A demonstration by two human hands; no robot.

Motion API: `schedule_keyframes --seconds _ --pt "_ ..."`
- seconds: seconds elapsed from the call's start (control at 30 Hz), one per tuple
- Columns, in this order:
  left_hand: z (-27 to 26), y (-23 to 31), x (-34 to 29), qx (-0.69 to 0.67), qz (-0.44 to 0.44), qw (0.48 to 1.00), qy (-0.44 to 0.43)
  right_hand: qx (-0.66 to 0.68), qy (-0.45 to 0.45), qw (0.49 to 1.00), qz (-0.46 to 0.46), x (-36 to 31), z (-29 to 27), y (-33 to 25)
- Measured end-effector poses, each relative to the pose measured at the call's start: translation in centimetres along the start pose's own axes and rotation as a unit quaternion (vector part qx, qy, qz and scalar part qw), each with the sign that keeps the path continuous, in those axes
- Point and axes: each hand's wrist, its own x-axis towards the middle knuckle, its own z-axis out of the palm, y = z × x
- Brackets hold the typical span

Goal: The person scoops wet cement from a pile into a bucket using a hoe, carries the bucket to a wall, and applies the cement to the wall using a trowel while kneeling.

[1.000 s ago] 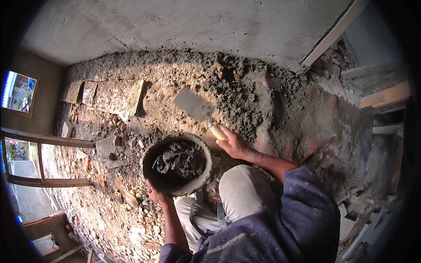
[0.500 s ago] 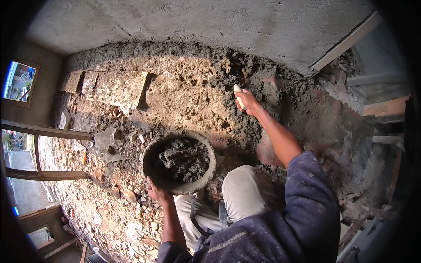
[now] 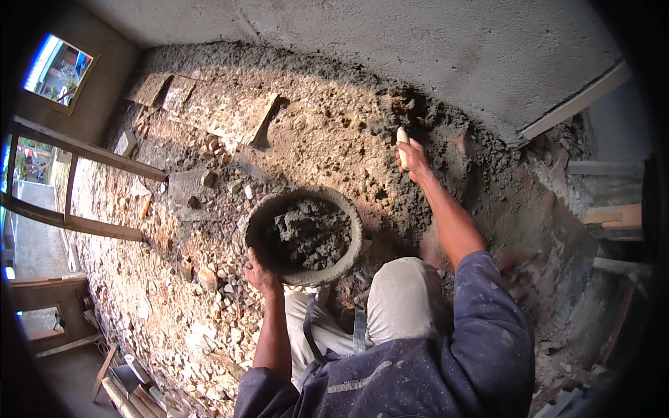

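Observation:
A round dark basin [image 3: 355,244], its rim crusted grey, holds lumpy wet mortar [image 3: 310,233] in front of my knees. My left hand [image 3: 260,273] is closed on the basin's near left rim. Stretched out ahead to the right, my right hand [image 3: 415,161] is wrapped round the pale handle of a trowel [image 3: 403,143]. Its blade is hard to make out against the dark mortar crumbs [image 3: 446,139] that lie on the ground near the foot of the wall.
A grey plastered wall [image 3: 418,42] rises beyond the rubble floor [image 3: 313,118]. Flat boards [image 3: 240,122] lie at the far left, and stones [image 3: 226,272] are scattered left of the basin. A wooden frame [image 3: 90,150] stands on the left; timber pieces [image 3: 613,217] are at the right.
The whole view has shifted and tilted slightly, so the basin and both hands appear further right. My left hand stays on the rim, and my right keeps the trowel at about the same spot.

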Motion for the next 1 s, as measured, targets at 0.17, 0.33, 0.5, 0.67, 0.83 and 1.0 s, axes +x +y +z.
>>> schedule_keyframes --seconds 0.17,0.33,0.5,0.67,0.83,1.0 --pt "-0.8 -0.7 0.3 -0.037 0.012 0.999 0.018 -0.06 -0.104 0.991 -0.057 -7.1 1.6 -4.1" --pt "-0.6 -0.8 0.2 -0.05 -0.005 0.998 -0.03 -0.228 -0.191 0.944 -0.144 -16.7 3.8 -4.5" --pt "0.0 -0.6 0.3 -0.017 -0.027 0.999 0.004 -0.455 -0.215 0.779 -0.374 -18.7 3.4 2.6" --pt "-0.7 -0.7 0.7 0.01 -0.009 1.0 -0.002 -0.185 0.045 0.981 -0.041 -13.5 1.9 1.1" --pt "-1.6 -1.4 1.6 -0.008 0.007 1.0 0.003 -0.077 0.045 0.986 0.138 -6.5 -6.5 -2.6" --pt "0.2 0.8 -0.5 0.029 -0.006 0.999 -0.024 -0.052 -0.056 0.961 0.264 -2.4 -7.4 -5.1"
